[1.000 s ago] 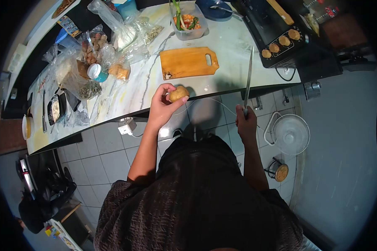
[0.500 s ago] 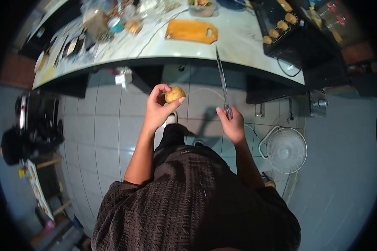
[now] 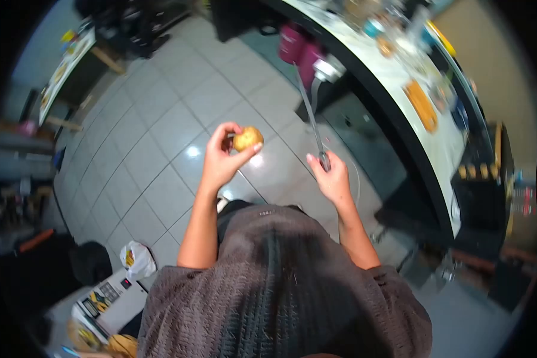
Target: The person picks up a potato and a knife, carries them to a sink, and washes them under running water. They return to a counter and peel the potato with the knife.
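A round yellow-brown potato [image 3: 249, 138] is pinched between the thumb and fingers of my left hand [image 3: 221, 160], in front of my body. My right hand [image 3: 333, 178] is closed round the dark handle of a long knife [image 3: 311, 116]. The thin blade points up and away from me, tilted slightly left. Potato and blade are apart, both held in the air above the tiled floor.
At the right curves a white counter [image 3: 394, 77] with dark sides, bearing a wooden cutting board [image 3: 420, 106] and blurred items. Magenta containers [image 3: 292, 45] stand beneath it. A white bag [image 3: 138, 259] and a device with a keypad [image 3: 110, 301] are at lower left.
My body and view have turned left, so the counter has swung to the right side and more floor shows ahead. Both hands keep their holds on the potato and knife.
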Demonstrator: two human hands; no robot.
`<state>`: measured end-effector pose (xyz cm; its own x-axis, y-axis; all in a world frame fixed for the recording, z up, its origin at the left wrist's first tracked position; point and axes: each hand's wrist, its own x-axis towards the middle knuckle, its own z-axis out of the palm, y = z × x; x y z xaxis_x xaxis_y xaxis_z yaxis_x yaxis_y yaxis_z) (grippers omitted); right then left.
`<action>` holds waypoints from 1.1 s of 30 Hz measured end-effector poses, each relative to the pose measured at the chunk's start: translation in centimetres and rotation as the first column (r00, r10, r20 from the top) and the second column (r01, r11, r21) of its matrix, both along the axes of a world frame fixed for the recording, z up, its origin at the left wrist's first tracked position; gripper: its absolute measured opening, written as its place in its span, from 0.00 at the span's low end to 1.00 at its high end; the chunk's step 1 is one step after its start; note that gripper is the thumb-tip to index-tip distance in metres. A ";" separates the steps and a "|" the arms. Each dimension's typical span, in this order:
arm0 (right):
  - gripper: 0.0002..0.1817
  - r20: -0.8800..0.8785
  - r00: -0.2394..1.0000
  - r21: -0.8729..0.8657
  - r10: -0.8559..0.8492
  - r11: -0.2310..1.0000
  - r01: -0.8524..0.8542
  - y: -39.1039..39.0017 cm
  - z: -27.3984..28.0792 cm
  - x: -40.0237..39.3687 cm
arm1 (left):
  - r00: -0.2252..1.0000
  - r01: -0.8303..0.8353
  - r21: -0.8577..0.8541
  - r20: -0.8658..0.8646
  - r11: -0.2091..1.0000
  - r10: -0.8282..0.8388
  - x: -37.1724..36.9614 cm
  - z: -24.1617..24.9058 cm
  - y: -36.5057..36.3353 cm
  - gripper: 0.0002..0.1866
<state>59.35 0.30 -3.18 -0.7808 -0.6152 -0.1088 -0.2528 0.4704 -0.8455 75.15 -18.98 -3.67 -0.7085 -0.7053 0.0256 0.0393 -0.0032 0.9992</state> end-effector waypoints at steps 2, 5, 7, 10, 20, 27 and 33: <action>0.20 0.002 0.993 -0.028 0.114 0.993 -0.114 -5.5 -1.6 2.9 | 0.990 -0.126 -0.005 -0.061 0.992 0.126 5.7 -0.2 -3.5 0.21; 0.20 0.097 0.957 0.006 0.272 0.962 -0.274 -13.9 -2.1 8.9 | 0.955 -0.292 -0.015 -0.057 0.956 0.290 16.1 1.1 -8.4 0.21; 0.20 0.192 0.922 -0.009 0.337 0.940 -0.342 -19.6 -3.0 12.8 | 0.921 -0.389 -0.011 -0.045 0.921 0.388 22.3 1.0 -11.1 0.21; 0.20 0.260 0.840 -0.035 0.476 0.874 -0.485 -27.2 -2.4 19.2 | 0.825 -0.564 0.010 -0.045 0.826 0.564 30.2 1.4 -14.4 0.20; 0.20 0.194 0.603 0.099 0.774 0.596 -0.797 -47.4 -3.6 33.7 | 0.568 -0.823 0.027 0.009 0.568 0.823 45.0 -3.1 -26.5 0.20; 0.20 0.063 0.427 0.136 0.902 0.416 -0.899 -67.4 -2.8 43.6 | 0.339 -0.939 0.076 0.054 0.335 0.939 53.4 -1.5 -38.2 0.22; 0.19 -0.015 0.167 0.022 0.986 0.167 -0.986 -83.6 0.2 55.9 | 0.127 -0.990 0.063 -0.014 0.128 0.992 63.7 0.1 -45.7 0.22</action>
<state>115.29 -83.34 -2.97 0.4737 -0.8737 -0.1106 -0.5259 -0.1799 -0.8313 138.89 -64.67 -3.54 0.6094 -0.7928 -0.0094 0.0726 0.0439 0.9964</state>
